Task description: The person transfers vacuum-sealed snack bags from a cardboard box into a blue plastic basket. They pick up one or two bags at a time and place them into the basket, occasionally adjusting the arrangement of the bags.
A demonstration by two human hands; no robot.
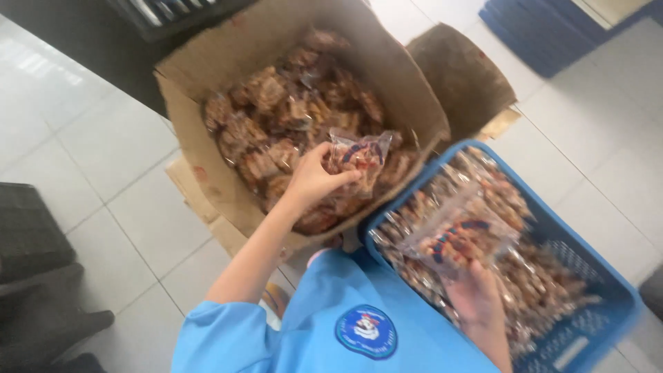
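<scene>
White floor tiles (124, 159) lie under the cardboard box (387, 69) and blue crate (608, 276); my left hand (314, 179) pinches one clear snack packet (359, 157) above the box, my right hand (476, 293) grips another packet (456, 238) over the crate

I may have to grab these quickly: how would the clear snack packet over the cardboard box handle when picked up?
The packet is probably light: the left hand lifts it by fingertips alone. Its clear film looks crinkly and floppy, likely a bit slippery. The brown pieces inside may be brittle, so squeezing seems unwise.
</scene>
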